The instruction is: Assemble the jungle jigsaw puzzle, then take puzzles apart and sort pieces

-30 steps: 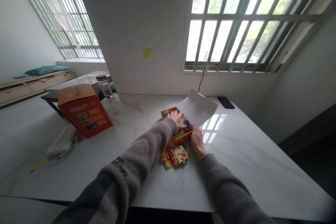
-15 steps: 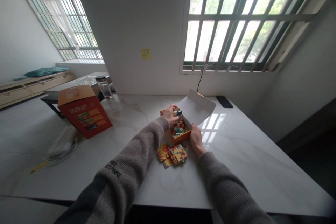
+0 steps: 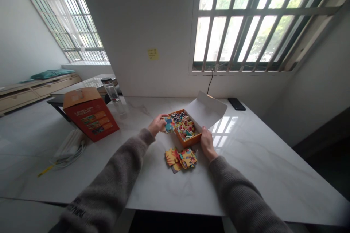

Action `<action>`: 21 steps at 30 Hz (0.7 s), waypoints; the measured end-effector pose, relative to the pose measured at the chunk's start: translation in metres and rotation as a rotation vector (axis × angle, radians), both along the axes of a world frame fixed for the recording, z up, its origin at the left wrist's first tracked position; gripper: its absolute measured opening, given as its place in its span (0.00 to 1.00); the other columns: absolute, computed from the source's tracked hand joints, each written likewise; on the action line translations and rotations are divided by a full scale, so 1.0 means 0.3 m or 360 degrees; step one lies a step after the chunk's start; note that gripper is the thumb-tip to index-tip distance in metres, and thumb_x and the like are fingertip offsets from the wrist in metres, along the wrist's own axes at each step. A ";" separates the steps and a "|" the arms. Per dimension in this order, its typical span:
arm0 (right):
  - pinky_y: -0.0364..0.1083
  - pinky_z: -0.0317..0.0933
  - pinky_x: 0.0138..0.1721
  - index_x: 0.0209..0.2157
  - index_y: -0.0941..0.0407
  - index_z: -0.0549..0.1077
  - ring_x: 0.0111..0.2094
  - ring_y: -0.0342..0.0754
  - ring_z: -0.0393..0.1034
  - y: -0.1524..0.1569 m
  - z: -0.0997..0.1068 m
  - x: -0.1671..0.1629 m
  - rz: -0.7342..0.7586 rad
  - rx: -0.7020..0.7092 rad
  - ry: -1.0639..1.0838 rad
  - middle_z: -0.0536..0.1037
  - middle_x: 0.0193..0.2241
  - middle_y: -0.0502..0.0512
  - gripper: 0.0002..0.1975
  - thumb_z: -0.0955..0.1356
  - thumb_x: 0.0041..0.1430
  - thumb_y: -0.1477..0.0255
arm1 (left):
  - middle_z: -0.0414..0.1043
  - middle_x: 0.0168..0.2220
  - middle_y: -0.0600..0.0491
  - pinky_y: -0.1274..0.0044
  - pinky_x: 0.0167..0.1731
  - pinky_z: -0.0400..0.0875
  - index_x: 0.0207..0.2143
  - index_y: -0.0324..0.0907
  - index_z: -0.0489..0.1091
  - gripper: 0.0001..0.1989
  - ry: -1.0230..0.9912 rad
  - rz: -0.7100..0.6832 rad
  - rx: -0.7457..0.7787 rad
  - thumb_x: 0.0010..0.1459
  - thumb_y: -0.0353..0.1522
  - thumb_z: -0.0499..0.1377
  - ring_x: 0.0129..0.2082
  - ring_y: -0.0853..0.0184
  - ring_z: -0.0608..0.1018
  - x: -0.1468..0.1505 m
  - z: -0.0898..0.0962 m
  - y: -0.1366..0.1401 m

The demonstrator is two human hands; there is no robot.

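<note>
An orange box (image 3: 188, 143) with its white lid (image 3: 210, 108) folded back stands on the table, filled with jigsaw puzzle pieces (image 3: 184, 123). My left hand (image 3: 157, 124) is closed on several puzzle pieces (image 3: 168, 125), blue and yellow, just left of the box. My right hand (image 3: 207, 142) grips the box by its near right corner, with the thumb at the rim. In front of the box lies a loose pile of yellow and red puzzle pieces (image 3: 181, 158).
On the left stand a large red carton (image 3: 95, 120) and a glass bottle (image 3: 111, 91). A white power strip (image 3: 67, 149) with a coiled cable lies near the carton. A black phone (image 3: 236, 104) rests at the back right, under the barred window.
My left hand has come out of the box and moved left, carrying puzzle pieces. My right hand stays at the box corner. The view has shifted slightly.
</note>
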State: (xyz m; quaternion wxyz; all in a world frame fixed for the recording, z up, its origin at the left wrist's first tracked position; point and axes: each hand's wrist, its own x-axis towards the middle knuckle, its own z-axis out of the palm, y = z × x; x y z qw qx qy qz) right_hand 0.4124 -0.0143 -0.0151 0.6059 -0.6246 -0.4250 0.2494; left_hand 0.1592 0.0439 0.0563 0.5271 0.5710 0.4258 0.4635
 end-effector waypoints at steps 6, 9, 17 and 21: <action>0.50 0.54 0.30 0.21 0.52 0.63 0.26 0.51 0.62 0.002 0.005 -0.006 -0.0042 -0.0029 -0.0024 0.71 0.21 0.53 0.24 0.58 0.64 0.52 | 0.77 0.42 0.48 0.69 0.37 0.76 0.50 0.40 0.68 0.27 -0.0038 -0.0229 -0.0232 0.46 0.37 0.61 0.36 0.61 0.80 -0.065 -0.077 -0.222; 0.49 0.54 0.31 0.21 0.52 0.63 0.27 0.51 0.61 0.005 -0.003 -0.005 -0.0047 -0.0032 -0.0021 0.71 0.21 0.53 0.24 0.58 0.64 0.51 | 0.77 0.43 0.48 0.68 0.41 0.76 0.53 0.41 0.68 0.27 0.0038 -0.0308 -0.0211 0.49 0.38 0.59 0.39 0.61 0.80 -0.046 -0.115 -0.280; 0.49 0.55 0.32 0.23 0.53 0.65 0.28 0.51 0.64 0.013 -0.021 -0.001 -0.0055 0.0004 -0.0053 0.73 0.24 0.54 0.23 0.58 0.65 0.53 | 0.70 0.49 0.46 0.65 0.59 0.64 0.52 0.43 0.73 0.22 0.0926 -0.0344 0.0429 0.56 0.37 0.55 0.53 0.58 0.71 -0.007 -0.231 -0.317; 0.50 0.54 0.32 0.22 0.52 0.64 0.27 0.51 0.63 0.012 -0.015 -0.001 -0.0057 -0.0022 -0.0027 0.72 0.23 0.53 0.23 0.58 0.64 0.52 | 0.71 0.50 0.46 0.67 0.50 0.70 0.56 0.43 0.67 0.24 0.0832 -0.0159 0.0445 0.58 0.38 0.54 0.51 0.59 0.73 -0.017 -0.202 -0.297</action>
